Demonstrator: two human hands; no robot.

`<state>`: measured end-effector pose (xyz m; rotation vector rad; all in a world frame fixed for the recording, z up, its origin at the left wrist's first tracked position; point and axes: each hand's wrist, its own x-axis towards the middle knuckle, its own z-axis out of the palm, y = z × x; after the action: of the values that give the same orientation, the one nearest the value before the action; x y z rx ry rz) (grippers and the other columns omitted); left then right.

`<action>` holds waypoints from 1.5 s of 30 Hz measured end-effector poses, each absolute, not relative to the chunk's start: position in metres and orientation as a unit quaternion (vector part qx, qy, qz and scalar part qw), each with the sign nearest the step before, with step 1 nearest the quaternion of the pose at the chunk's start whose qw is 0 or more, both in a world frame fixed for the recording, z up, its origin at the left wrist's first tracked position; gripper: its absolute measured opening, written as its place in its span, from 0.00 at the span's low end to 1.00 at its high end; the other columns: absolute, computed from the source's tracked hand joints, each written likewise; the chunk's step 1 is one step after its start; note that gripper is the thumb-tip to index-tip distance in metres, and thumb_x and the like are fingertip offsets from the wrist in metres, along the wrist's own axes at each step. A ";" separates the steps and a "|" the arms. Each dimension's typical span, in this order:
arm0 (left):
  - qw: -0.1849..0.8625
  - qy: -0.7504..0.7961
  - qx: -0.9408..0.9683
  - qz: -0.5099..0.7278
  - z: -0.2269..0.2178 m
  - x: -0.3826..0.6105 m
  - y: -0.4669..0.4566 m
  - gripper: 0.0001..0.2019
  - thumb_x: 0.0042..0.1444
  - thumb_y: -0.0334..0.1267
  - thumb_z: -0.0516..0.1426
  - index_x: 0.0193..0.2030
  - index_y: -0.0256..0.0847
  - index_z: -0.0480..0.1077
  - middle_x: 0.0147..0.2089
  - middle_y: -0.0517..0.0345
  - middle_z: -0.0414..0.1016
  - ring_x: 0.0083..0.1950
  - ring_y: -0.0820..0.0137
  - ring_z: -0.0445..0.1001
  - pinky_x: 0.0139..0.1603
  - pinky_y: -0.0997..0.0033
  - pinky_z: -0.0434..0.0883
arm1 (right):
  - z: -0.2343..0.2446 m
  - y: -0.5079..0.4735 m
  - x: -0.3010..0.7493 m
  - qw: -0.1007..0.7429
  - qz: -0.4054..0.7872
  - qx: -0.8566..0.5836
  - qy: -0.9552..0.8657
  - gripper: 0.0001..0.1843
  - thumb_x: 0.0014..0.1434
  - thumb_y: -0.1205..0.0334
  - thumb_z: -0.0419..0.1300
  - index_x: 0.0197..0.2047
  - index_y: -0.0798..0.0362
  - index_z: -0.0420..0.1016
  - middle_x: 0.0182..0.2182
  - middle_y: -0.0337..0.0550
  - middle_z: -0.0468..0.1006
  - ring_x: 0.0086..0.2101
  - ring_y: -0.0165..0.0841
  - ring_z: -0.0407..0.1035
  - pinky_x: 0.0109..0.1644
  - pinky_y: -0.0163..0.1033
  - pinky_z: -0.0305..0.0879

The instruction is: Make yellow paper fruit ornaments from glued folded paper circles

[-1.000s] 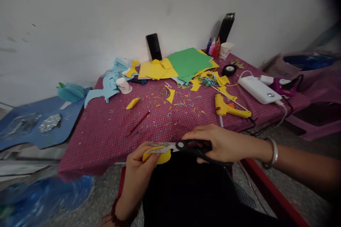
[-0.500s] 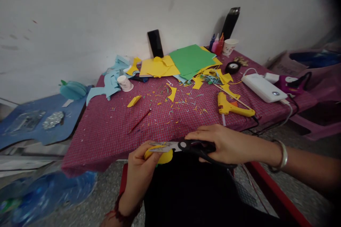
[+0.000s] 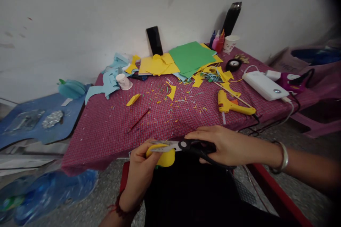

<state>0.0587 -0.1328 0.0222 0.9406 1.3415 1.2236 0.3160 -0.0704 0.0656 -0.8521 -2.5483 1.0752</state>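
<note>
My left hand (image 3: 142, 170) pinches a rounded yellow paper piece (image 3: 167, 159) above my lap, just off the table's front edge. A bit of green shows under that piece. In my right hand (image 3: 223, 145) is a pair of black-handled scissors (image 3: 195, 148), my fingers wrapped through the handles. The slightly parted blades point left and lie across the top of the yellow paper, close to my left thumb. Whether the blades bite into the paper I cannot tell.
A checked cloth (image 3: 98, 131) covers the table. On it are a pencil (image 3: 139, 119), a yellow glue gun (image 3: 234, 106), a white power bank (image 3: 265, 86), green paper sheets (image 3: 190, 58), a tipped paper cup (image 3: 124, 82) and scattered clippings. A phone (image 3: 154, 40) leans on the wall.
The yellow piece now shows a little more of its face below the blades, having turned or shifted slightly right. Both hands keep their grip; the whole view has moved slightly.
</note>
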 end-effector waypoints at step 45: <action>0.583 0.500 0.311 0.560 0.029 0.082 -0.137 0.07 0.44 0.39 0.68 0.29 0.39 0.78 0.28 0.57 0.77 0.29 0.70 0.75 0.33 0.71 0.74 | 0.041 -0.089 0.306 0.190 0.351 -0.283 -0.872 0.33 0.58 0.53 0.64 0.63 0.54 0.63 0.47 0.52 0.75 0.41 0.38 0.72 0.46 0.44 0.70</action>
<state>0.0816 -0.1369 0.0286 0.7261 1.1675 1.3075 0.3060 -0.0886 0.0408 -0.7949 -2.4502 0.9863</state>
